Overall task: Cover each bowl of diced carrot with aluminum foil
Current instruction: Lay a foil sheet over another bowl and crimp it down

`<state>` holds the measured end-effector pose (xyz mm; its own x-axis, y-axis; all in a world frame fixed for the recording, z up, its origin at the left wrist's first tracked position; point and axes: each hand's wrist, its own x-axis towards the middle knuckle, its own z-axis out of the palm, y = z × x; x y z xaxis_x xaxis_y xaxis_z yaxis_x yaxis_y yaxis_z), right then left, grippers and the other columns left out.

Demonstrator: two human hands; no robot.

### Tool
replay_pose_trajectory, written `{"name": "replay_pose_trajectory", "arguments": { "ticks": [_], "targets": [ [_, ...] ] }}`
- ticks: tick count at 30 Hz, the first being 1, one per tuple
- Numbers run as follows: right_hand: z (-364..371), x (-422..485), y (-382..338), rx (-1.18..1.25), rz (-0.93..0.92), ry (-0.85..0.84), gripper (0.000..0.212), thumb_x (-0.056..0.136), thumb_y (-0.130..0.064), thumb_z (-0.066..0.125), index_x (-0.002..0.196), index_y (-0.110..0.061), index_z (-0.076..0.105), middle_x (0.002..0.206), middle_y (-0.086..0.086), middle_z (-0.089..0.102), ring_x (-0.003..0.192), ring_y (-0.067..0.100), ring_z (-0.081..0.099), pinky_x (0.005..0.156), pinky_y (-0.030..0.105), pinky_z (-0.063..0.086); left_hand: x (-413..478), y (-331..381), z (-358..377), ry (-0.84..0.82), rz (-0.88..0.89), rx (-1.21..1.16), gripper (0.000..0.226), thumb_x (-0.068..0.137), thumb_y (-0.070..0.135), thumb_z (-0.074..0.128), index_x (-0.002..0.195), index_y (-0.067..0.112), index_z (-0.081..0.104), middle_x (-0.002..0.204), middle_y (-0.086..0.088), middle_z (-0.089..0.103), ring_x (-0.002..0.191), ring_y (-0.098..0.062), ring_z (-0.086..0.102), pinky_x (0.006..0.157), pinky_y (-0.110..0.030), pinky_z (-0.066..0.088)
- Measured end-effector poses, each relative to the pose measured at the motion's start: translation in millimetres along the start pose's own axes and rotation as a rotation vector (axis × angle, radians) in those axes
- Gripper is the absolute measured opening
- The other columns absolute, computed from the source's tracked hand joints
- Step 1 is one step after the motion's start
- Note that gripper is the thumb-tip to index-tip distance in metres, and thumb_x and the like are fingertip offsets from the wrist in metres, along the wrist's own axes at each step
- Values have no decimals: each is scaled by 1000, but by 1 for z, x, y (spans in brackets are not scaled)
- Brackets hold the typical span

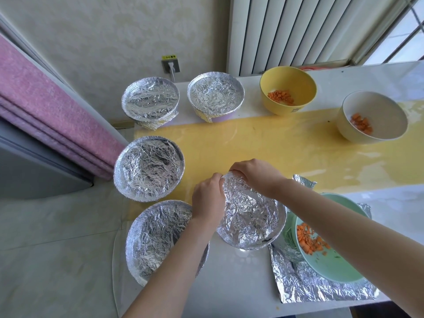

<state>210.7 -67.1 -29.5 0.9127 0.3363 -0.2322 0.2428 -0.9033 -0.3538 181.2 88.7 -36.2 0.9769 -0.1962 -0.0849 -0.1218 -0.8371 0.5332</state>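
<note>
Both hands are working on the middle bowl (252, 245), near the front of the table (229, 283). The left hand (207, 198) is pinching the foil cover (250, 216) at the far-left rim, and the right hand (254, 175) is curling its fingers over the foil at the far rim. The bowl is round, so there's no real long axis. It's facing mouth up, and I can't see what's inside it.

Four more foil-covered bowls are sitting to the left: the near-left one (156, 239) partly under my left forearm, the mid-left one (149, 168), and two at the far edge, the far-left one (150, 104) and the far-middle one (215, 95). Their contents are hidden too.

Three are sitting open with diced carrot in them: the yellow bowl (298, 81) far right of centre, the white bowl (378, 111) further right, and the green bowl (332, 267) near right, partly behind my right forearm. The green one is resting on a loose foil sheet (309, 285) that's sticking out on its near and far sides.

A yellow mat (263, 138) is running across the table left to right. A pink curtain (46, 115) is hanging at the left, with a radiator (286, 31) and a wall socket (171, 65) on the far side.
</note>
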Motion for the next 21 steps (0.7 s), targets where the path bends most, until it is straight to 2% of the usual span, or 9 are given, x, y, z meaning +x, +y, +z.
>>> {"name": "replay_pose_trajectory", "arguments": {
  "ticks": [3, 5, 9, 13, 15, 18, 21],
  "targets": [
    [-1, -2, -7, -46, -54, 10, 36, 94, -2, 44, 127, -15, 54, 117, 3, 62, 100, 23, 61, 77, 30, 47, 2, 0, 1, -9, -21, -4, 28, 100, 20, 38, 116, 10, 59, 93, -11, 68, 84, -26, 60, 67, -32, 43],
    [-3, -2, -12, -86, -61, 10, 44, 90, 4, 43, 129, -14, 53, 119, 3, 62, 99, 22, 61, 73, 25, 42, 3, 1, 1, -19, -30, 12, 28, 100, 20, 38, 118, 12, 59, 94, -10, 68, 86, -26, 60, 70, -33, 44],
    [-5, 1, -10, -128, -38, -23, 44, 88, 5, 44, 127, -15, 54, 117, 4, 63, 97, 25, 61, 75, 31, 43, 3, 2, 1, -11, -25, 34, 29, 100, 21, 38, 118, 12, 59, 95, -10, 69, 86, -26, 60, 70, -33, 44],
    [-3, 2, -3, 121, 16, -40, 28, 99, -13, 42, 122, -13, 58, 115, 7, 66, 101, 27, 61, 83, 36, 47, 4, 0, 2, -8, -20, 60, 28, 100, 21, 38, 117, 12, 59, 93, -10, 69, 84, -25, 60, 68, -34, 47],
    [-2, 2, 0, 156, 49, -43, 27, 100, -14, 40, 119, -10, 59, 107, 11, 67, 95, 29, 62, 79, 36, 47, 3, 0, 2, -1, -15, 70, 28, 100, 22, 38, 116, 12, 59, 92, -10, 69, 84, -25, 60, 68, -35, 48],
    [-1, 2, 1, 89, 52, -29, 25, 94, -1, 43, 109, -9, 61, 88, 14, 67, 74, 29, 59, 65, 36, 43, 3, 0, 2, -3, -16, 79, 27, 100, 21, 39, 117, 12, 58, 93, -10, 69, 85, -26, 60, 67, -34, 45],
    [1, 0, 2, 59, 19, -19, 26, 94, -2, 43, 112, -11, 59, 91, 12, 67, 73, 29, 57, 64, 36, 44, 3, 0, 1, -3, -14, 93, 27, 100, 21, 39, 116, 12, 58, 93, -10, 69, 84, -26, 60, 68, -34, 45]
  ]
}}
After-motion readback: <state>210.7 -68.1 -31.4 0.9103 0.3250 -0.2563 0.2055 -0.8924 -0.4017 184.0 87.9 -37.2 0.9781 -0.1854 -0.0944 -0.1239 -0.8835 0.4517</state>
